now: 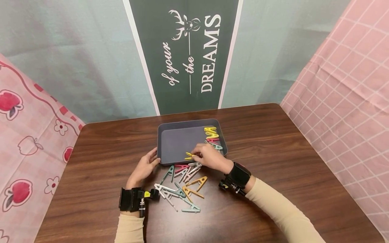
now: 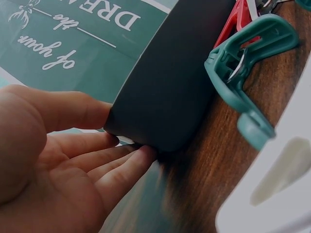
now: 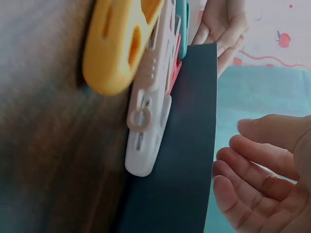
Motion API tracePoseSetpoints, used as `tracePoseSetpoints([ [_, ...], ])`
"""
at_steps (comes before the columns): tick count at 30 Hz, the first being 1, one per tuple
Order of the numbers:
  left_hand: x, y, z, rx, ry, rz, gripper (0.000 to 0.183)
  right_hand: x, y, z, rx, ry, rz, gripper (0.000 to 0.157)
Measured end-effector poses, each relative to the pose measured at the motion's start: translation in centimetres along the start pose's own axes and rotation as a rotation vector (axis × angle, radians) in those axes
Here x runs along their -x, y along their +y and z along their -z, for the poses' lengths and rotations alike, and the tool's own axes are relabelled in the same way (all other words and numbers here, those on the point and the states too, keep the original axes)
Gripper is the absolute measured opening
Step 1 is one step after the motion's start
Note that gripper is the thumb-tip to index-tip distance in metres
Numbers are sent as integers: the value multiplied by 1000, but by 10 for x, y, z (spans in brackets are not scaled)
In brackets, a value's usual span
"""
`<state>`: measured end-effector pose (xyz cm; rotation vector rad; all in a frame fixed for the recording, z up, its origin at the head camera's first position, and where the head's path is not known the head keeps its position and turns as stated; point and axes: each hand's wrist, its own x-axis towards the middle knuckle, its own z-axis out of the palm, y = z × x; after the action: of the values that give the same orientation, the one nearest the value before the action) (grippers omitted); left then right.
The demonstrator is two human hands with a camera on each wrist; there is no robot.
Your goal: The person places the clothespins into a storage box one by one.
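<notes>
My left hand (image 1: 147, 167) rests at the front left corner of a dark grey tray (image 1: 174, 146). In the left wrist view its thumb touches the rim, with fairly straight fingers along the corner. Over the tray's front part, my right hand (image 1: 211, 157) is beside a small yellow clothespin (image 1: 188, 156) inside the tray. The right wrist view shows that hand's fingers (image 3: 243, 174) loosely bent, with no clothespin between the visible fingertips; the front wall hides what is lower. Yellow clothespins (image 1: 210, 130), a red one (image 1: 212, 140) and teal ones (image 1: 217, 147) line the tray's right side.
Before the tray lies a loose pile: a dark green clothespin (image 1: 169, 173), a red one (image 1: 181, 167), white ones (image 1: 165, 189), orange-yellow ones (image 1: 192, 193) and a light teal one (image 1: 191, 207). They lie on a brown wooden table (image 1: 261, 145), with curtains behind and beside it.
</notes>
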<state>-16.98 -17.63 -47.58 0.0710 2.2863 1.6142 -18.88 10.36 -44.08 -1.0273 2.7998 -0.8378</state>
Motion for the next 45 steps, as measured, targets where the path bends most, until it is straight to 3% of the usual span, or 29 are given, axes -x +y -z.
tracePoseSetpoints([
  [7,0,-1,-2,0,1,13,58,19,-2,-5,18,54,73,11],
  [15,2,-1,-1,-4,-3,5,59,37,-6,-7,-39,26,99,10],
  [31,2,-1,0,-2,-14,0,60,54,-5,-8,107,-234,169,18],
  [37,2,-1,0,18,-14,-17,59,54,-6,-10,137,-273,164,27],
  [45,2,1,0,16,-8,-7,59,53,-4,-15,166,-270,160,24],
])
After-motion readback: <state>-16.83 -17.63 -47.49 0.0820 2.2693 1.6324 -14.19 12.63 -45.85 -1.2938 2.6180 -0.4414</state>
